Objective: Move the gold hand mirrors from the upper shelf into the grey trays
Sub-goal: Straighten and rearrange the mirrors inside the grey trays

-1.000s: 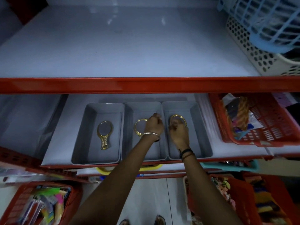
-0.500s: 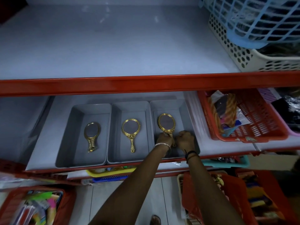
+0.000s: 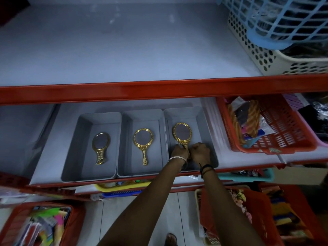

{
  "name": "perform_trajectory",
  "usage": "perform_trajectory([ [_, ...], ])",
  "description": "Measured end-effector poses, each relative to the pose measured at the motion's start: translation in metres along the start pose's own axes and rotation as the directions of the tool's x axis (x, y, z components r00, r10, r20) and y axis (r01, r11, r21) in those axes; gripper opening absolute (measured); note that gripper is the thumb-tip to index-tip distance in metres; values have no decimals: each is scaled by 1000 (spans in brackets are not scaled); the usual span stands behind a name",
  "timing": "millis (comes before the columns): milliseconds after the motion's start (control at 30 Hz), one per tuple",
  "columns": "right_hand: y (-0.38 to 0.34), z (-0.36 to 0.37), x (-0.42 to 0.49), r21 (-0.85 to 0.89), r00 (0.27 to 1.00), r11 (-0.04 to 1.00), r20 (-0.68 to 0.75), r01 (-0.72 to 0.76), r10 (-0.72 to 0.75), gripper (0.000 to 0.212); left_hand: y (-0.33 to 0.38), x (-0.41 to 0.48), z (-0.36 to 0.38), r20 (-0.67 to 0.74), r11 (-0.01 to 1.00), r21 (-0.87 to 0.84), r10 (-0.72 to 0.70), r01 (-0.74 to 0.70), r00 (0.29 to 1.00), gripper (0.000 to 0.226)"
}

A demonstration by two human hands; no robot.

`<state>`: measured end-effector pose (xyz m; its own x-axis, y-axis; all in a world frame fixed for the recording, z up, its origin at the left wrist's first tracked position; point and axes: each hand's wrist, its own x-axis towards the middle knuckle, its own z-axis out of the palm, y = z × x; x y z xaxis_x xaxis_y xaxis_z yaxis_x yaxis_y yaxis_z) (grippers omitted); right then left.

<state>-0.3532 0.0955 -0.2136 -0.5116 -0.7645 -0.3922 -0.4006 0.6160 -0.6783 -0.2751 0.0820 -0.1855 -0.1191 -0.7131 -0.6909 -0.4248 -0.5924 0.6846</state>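
Observation:
Three grey trays stand side by side on the lower shelf: the left tray [image 3: 74, 148], the middle tray [image 3: 127, 125] and the right tray [image 3: 200, 119]. Each holds one gold hand mirror lying flat: the left mirror [image 3: 100, 147], the middle mirror [image 3: 143, 142], the right mirror [image 3: 182, 133]. My left hand [image 3: 179, 153] and my right hand [image 3: 201, 152] are both inside the right tray, fingers closed around that mirror's handle, which they hide. The upper shelf [image 3: 124, 50] shows no mirrors.
A red basket [image 3: 276, 142] of small goods sits right of the trays. A cream perforated basket [image 3: 266, 57] with a blue basket [image 3: 276, 23] on it occupies the upper shelf's right end. Red crates [image 3: 74, 215] of items stand on the floor below.
My left hand let go of the middle mirror, which now lies in the middle tray, and joined my right hand at the right mirror's handle. Both hands drew back toward the tray's front.

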Motion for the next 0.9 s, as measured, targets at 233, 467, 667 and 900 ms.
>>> perform_trajectory([
  [233, -4, -1, -2, -33, 1000, 999, -32, -2, 1, 27, -1, 1, -3, -33, 997, 57, 56, -55, 998, 33],
  [467, -37, 5, -21, 24, 961, 986, -227, 166, -157, 24, -3, -14, -44, -204, 913, 93, 407, -397, 890, 34],
  [667, -101, 74, -71, 115, 898, 891, -60, 439, -435, 19, -30, -11, -158, -463, 884, 174, 463, -434, 756, 31],
  [900, -141, 165, -105, 107, 878, 908, 230, 406, -420, 17, -78, 13, -265, -548, 957, 265, 250, -118, 798, 29],
])
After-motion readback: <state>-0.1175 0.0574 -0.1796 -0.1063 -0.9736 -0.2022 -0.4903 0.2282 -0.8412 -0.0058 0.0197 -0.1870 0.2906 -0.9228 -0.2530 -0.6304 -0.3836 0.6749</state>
